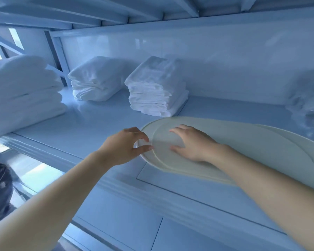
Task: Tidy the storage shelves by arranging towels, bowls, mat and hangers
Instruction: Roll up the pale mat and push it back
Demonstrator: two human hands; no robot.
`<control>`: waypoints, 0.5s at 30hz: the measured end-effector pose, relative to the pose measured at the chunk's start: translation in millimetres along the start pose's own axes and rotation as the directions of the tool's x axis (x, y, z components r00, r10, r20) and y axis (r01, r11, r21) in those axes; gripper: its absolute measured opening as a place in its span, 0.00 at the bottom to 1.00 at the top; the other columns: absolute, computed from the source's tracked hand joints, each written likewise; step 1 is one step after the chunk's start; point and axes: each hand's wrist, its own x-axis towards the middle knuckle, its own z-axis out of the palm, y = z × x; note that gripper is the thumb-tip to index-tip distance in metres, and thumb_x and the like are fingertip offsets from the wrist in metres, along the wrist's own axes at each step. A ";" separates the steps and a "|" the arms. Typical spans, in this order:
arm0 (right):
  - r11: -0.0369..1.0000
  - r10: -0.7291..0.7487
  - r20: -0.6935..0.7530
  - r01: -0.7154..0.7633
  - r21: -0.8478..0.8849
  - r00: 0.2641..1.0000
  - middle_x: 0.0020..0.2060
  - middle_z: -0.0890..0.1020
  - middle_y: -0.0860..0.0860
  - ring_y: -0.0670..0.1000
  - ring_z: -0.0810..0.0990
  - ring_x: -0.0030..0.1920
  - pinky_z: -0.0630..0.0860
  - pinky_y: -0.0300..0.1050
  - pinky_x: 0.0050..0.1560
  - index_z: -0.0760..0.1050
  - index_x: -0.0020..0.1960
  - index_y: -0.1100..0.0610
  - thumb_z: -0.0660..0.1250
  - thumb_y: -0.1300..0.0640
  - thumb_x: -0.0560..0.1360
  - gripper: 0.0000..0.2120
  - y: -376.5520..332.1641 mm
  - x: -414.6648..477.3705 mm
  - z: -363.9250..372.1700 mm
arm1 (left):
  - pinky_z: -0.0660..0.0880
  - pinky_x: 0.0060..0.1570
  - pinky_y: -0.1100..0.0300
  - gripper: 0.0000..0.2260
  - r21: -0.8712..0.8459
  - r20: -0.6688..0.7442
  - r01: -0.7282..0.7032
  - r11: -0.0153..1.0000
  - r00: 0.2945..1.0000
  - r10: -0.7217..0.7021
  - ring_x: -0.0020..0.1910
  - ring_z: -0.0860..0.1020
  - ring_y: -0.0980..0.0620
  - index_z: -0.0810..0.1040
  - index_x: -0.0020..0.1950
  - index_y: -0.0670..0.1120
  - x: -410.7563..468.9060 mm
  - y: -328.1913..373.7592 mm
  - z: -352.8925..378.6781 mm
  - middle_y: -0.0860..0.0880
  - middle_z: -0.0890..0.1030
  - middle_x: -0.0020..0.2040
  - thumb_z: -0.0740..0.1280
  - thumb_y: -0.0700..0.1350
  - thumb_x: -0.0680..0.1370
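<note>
Pale cream and hard-looking, the big oval flat mat (243, 142) lies on the light blue shelf board (80, 127). Its near side hangs a little over the front edge of the shelf. A thin raised line runs round inside it. At its far right end there looks to be a second rim, but I cannot tell if that is another piece.

The left hand (123, 145) pinches the left end of the mat between thumb and fingers. The right hand (190, 142) lies flat on top of the mat with its fingers spread out, holding nothing.

I think the step now is putting the mat in its place. Next, it likely needs a push further back, so no part hangs over. That calls for a slow slide with both hands, stopping before it bumps the pile behind.

Three piles of folded white towels sit on the same shelf: a big one at the left (24, 91), one at the back (94, 80), and one just behind the mat (156, 87). A blurry white bundle (308, 98) sits at the right.

There are no words to read. The top of the pile just behind the mat has a grey patch, too blurry to make out.
</note>
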 end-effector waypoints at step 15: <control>1.000 -0.001 -0.040 0.001 -0.010 0.999 0.63 0.71 0.46 0.50 0.68 0.64 0.67 0.47 0.63 0.70 0.65 0.50 0.56 0.43 0.77 0.20 20.6 32.6 20.7 | 0.65 0.48 0.58 0.32 -0.136 0.080 0.207 0.969 0.977 -0.198 0.59 0.72 0.46 0.65 0.68 0.54 96.9 -11.1 24.2 0.48 0.73 0.60 0.71 0.60 0.68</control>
